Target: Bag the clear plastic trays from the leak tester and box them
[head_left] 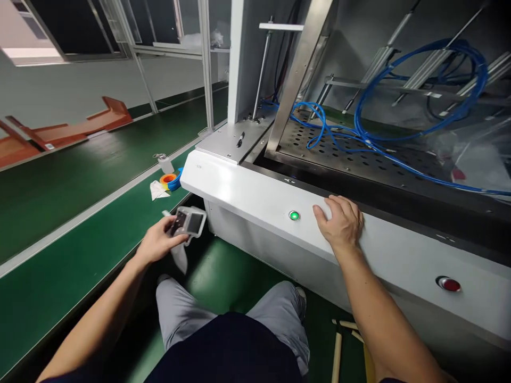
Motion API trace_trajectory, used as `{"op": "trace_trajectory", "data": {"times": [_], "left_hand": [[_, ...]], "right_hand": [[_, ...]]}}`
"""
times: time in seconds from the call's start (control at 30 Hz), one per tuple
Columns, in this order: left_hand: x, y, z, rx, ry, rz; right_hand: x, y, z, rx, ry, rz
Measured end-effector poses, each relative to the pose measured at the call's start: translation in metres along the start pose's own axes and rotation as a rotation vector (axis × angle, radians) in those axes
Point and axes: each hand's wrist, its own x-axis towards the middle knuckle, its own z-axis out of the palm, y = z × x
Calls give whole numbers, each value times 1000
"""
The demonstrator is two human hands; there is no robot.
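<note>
My left hand [159, 240] grips a small grey-and-white handheld device [188, 222] with a dark screen or panel on its face. A crumpled white cloth [179, 258] hangs below the device, seemingly pinched in the same hand. My right hand [340, 223] rests flat on the white front panel of a machine [255, 205], holding nothing. A lit green push button [294, 215] sits just left of that hand, and a red push button [449, 284] lies farther right on the panel.
Behind the panel, a perforated steel tray [339, 149] carries loose blue hose [419, 106]. A black marker [240, 139] lies on a steel plate. A green-topped bench [80, 213] on the left holds orange tape [168, 180], a white cloth [157, 190] and a small bottle [165, 165]. Wooden sticks [337, 356] lie on the floor.
</note>
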Motion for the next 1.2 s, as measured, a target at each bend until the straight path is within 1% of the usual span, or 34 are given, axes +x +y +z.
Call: {"op": "trace_trajectory", "data": {"times": [0.07,0.13,0.17,0.23,0.3,0.37,0.4,0.47,0.53,0.6,0.67,0.77,0.83,0.9,0.97,1.1,1.17,1.2], "left_hand": [[-6,30,26,-279,-38,96],[-14,55,53,-548,-67,127],[-18,65,66,-677,-81,119],[-27,81,91,-901,-125,66],[-37,92,113,-1045,-180,17],[-47,99,131,-1087,-216,3],[-51,101,138,-1087,-225,11],[-59,103,152,-1097,-238,39],[-64,105,166,-1091,-247,97],[-69,107,179,-1053,-270,164],[-74,111,191,-1002,-303,216],[-80,122,207,-913,-346,258],[-84,135,218,-840,-393,271],[-87,152,233,-787,-469,284],[-92,171,252,-749,-553,305],[-111,209,295,-677,-734,393],[-121,224,314,-642,-813,469],[-124,231,323,-610,-826,505]], "right_hand": [[0,1,-1,77,42,-29],[0,2,-4,136,88,-50],[0,0,-6,156,96,-48],[-1,-8,-14,192,73,-23],[-7,-28,-28,277,31,37],[-18,-59,-46,464,-23,111],[-26,-78,-56,593,-88,142],[-43,-115,-75,850,-264,171],[-60,-147,-91,1013,-380,192],[-74,-168,-99,1099,-432,243],[-87,-177,-102,1143,-411,330],[-105,-173,-106,1148,-269,467],[-118,-162,-113,1134,-189,538],[-131,-149,-124,1128,-145,613],[-144,-134,-138,1114,-98,701],[-168,-104,-171,1031,61,852],[-177,-82,-191,1007,137,892],[-181,-68,-202,994,172,903]]}}
